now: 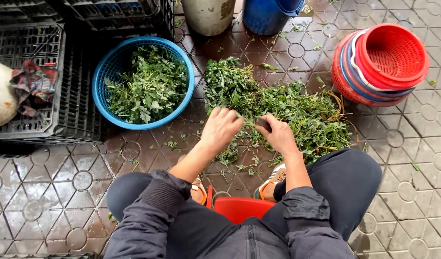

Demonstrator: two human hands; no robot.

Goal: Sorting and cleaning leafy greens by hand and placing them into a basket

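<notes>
No packages, labels, signs or screens are to be seen anywhere on the wet tiled floor or among the baskets.

Seated low, knees spread wide, both forearms bare below pushed-up dark sleeves and reaching forward. Left hand (220,128) palm down, fingers (228,115) curled inward. Right hand (279,134) close beside it, fingers pinched together, knuckles up, wrists nearly level.
</notes>
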